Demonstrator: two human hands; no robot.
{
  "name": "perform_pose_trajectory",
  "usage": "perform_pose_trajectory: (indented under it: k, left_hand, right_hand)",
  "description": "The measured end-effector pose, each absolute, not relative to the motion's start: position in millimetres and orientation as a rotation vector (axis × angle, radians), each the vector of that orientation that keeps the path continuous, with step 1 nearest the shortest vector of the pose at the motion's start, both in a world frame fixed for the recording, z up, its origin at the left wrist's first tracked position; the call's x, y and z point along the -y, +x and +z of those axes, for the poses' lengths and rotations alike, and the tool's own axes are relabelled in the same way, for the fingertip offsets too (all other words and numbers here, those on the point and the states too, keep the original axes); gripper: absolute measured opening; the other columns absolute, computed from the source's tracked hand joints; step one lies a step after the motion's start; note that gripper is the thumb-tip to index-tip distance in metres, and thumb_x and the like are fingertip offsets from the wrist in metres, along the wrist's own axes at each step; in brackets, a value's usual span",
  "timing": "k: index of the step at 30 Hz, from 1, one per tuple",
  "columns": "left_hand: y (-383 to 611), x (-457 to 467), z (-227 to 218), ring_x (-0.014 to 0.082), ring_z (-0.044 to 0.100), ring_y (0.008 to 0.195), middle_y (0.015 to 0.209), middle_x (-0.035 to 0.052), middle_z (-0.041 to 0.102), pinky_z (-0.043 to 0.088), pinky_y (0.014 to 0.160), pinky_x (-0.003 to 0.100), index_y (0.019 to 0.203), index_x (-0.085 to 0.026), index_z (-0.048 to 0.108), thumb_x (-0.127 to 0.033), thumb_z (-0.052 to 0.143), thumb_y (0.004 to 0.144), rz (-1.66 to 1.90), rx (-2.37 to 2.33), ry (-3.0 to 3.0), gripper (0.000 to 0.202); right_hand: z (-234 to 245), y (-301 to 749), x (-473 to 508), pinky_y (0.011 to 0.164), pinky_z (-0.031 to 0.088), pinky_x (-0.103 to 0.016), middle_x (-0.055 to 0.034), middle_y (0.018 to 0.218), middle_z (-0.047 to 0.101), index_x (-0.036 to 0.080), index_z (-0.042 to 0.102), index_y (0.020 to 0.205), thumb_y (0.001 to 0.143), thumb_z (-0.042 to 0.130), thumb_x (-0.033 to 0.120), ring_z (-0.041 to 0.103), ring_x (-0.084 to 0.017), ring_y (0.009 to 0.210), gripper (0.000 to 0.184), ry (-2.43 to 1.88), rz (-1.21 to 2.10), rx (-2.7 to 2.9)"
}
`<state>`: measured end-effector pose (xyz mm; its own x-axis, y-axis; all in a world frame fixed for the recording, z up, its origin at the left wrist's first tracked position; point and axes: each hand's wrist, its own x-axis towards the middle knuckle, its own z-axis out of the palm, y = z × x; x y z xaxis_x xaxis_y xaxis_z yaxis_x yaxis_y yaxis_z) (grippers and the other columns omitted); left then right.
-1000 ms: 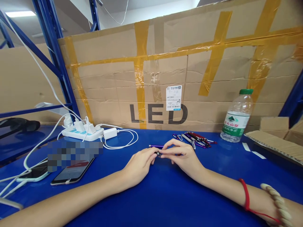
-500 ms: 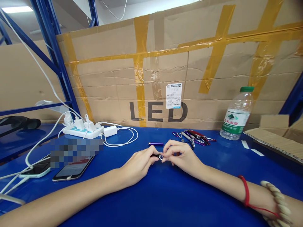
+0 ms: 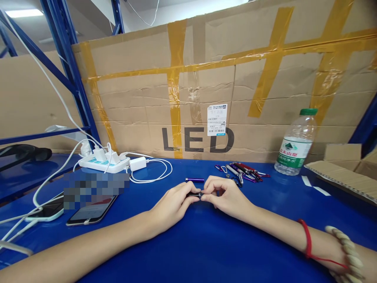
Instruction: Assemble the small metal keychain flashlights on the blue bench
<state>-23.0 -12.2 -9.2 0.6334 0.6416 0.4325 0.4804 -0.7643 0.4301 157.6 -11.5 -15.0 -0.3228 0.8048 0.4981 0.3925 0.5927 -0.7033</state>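
Above the blue table, my left hand (image 3: 173, 200) pinches a small black tube (image 3: 193, 194) with a shiny silver end, mostly covered by the fingers. My right hand (image 3: 225, 194) meets it from the other side, thumb and forefinger closed at the silver end. Just behind the fingers lies a purple metal tube (image 3: 194, 180) with a silver tip. Farther back to the right is a pile of slim coloured metal tubes (image 3: 244, 171) in red, silver, black and purple, with several carabiner clips (image 3: 224, 169) among them.
A water bottle (image 3: 295, 145) with a green cap stands at the back right, near an open cardboard box (image 3: 338, 177). On the left are a white power strip (image 3: 103, 164) with chargers and cables and a phone (image 3: 92, 210). A big taped cardboard panel (image 3: 141, 106) closes off the back.
My right fingers have shifted slightly and closed in on the silver end, which now shows less. My left hand keeps its hold on the black tube. The view has moved a little.
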Motion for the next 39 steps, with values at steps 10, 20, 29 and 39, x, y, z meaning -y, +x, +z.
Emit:
perform_pose_trajectory:
  k: [10,20,29,39]
  left_hand:
    - [-23.3,10.9,-10.6,0.0140,0.053,0.081,0.086,0.0009,0.056,0.043,0.072,0.026,0.081,-0.020,0.049,-0.022,0.041,0.084,0.879,-0.994,2.626,0.009]
    - [-22.2,10.6,-9.8,0.0147,0.054,0.088,0.095,0.0008,0.059,0.043,0.078,0.026,0.096,-0.023,0.053,-0.025,0.042,0.084,0.886,-1.047,2.640,0.017]
    - [-22.1,9.4,-9.7,0.0154,0.055,0.086,0.096,0.0010,0.061,0.042,0.077,0.026,0.103,-0.024,0.054,-0.028,0.040,0.085,0.808,-1.067,2.668,0.024]
    - [-18.9,9.0,-7.2,0.0136,0.057,0.078,0.089,-0.0017,0.062,0.042,0.068,0.022,0.099,-0.025,0.053,-0.026,0.038,0.084,0.858,-1.116,2.575,0.021]
  right_hand:
    - [-14.8,155.6,8.3,0.036,0.035,-0.019,0.0003,0.064,0.053,0.015,0.055,0.055,0.066,0.062,0.032,0.042,-0.004,0.040,0.021,-0.993,0.697,1.902]
    - [-14.6,156.8,7.2,0.035,0.035,-0.020,0.0001,0.065,0.054,0.015,0.056,0.058,0.065,0.061,0.039,0.046,-0.005,0.035,0.026,-1.035,0.756,1.862]
    - [-16.2,158.9,5.1,0.038,0.033,-0.020,0.0031,0.045,0.052,0.017,0.054,0.060,0.066,0.059,0.046,0.043,-0.007,0.034,0.030,-1.088,0.752,1.866]
    - [-13.6,157.7,8.9,0.040,0.038,-0.020,-0.0004,0.069,0.060,0.018,0.062,0.077,0.066,0.062,0.039,0.046,-0.005,0.039,0.023,-1.038,0.587,1.824]
